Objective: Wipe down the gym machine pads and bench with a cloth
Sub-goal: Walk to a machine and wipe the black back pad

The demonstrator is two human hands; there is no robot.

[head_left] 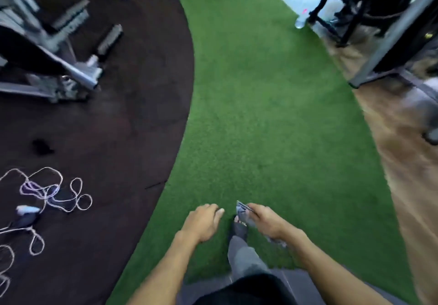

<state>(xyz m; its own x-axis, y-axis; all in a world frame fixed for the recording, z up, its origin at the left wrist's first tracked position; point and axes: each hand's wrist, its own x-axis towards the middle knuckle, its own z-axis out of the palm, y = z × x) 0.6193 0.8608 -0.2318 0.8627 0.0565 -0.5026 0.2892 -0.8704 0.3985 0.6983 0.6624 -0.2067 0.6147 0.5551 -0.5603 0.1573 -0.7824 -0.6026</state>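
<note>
I am standing on a strip of green turf (260,115), and both my hands are low in the view. My right hand (267,221) is shut on a folded grey cloth (243,212), which sticks out past the fingers to the left. My left hand (203,221) hangs beside it with the fingers loosely curled and holds nothing. A grey gym machine (47,51) with a dark sloping pad stands far off at the upper left. A black machine (355,1) stands at the upper right. Neither hand is close to a machine.
Dark rubber flooring (106,127) lies to the left, with a tangled pale cord (47,191) on it. A clear bottle (300,21) stands at the turf's far right edge. A grey metal frame (391,44) and tan flooring border the right. My leg and sandal (238,231) are below.
</note>
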